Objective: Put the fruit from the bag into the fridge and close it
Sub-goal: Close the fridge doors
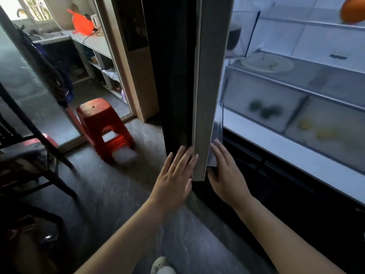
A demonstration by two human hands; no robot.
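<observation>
Both hands are working the fridge door (203, 95) now, seen edge-on. The left hand (175, 175) is lying flat, fingers spread and together on nothing, pressed to the door's dark outer face. The right hand (225, 173) is flat too, fingers extended, resting against the inner side by the clear door bin (217, 135). Neither is clamped on anything.

The fruit is sitting inside: green pieces (264, 109) and yellow pieces (316, 129) in the crisper drawers (292, 123), something orange (353, 10) on an upper shelf. No bag in view.

The risk here, as I judge it: that right hand is lying on the closing side, so a push from the left could be pinching its fingers against the cabinet. The door bin could also be catching a drawer front if one is sitting proud, leaving the seal gapped.
</observation>
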